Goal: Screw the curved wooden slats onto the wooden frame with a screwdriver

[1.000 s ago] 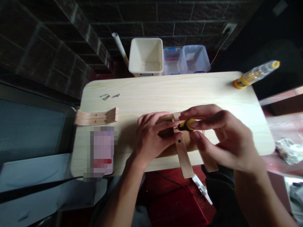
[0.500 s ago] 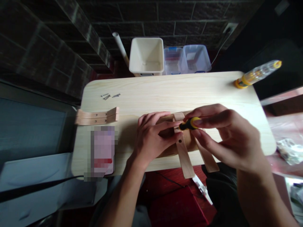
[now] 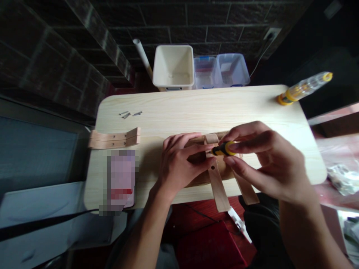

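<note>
In my right hand (image 3: pixel 269 160) is a short yellow-and-black screwdriver (image 3: pixel 223 148), pinched between thumb and fingers. Its tip points left, meeting a curved wooden leg (image 3: pixel 218 190) close to a shiny screw head. That leg lies across a brown wooden board (image 3: pixel 228 172) and juts past the table's near edge; a dark hole shows in it. My left hand (image 3: pixel 178 158) grips the board, its index finger and thumb on either side of the screw spot. Beside the first leg lies a second wooden leg (image 3: pixel 248 188), partly covered by my right hand.
Several loose screws (image 3: pixel 126 115) lie on the table (image 3: pixel 179 108) at the far left. Nearer are two curved wooden pieces (image 3: pixel 114 139) and a pixelated phone (image 3: pixel 122 175). A clear bit tube (image 3: pixel 305 89) stands at the right corner. Bins (image 3: pixel 173 82) stand behind.
The screwdriver handle has turned slightly in my right hand, and those fingers have shifted a little to the left. My left hand stays in place on the board.
</note>
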